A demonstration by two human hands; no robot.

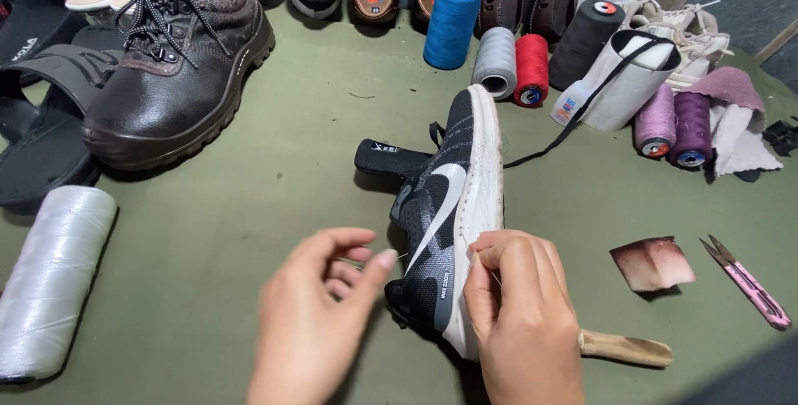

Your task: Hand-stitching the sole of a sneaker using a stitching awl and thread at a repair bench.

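While the right hand [519, 305] pinches thread at the grey sneaker's [445, 206] white sole mid-frame, the left hand [320, 305] hovers half-curled, holding nothing. Even thread tension probably keeps the stitch tight.

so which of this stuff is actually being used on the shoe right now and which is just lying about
In use: black and white sneaker, left hand, right hand, wooden handle under the right hand.

Lying about: brown boot, blue spool, red spool, pink snips, white thread roll.
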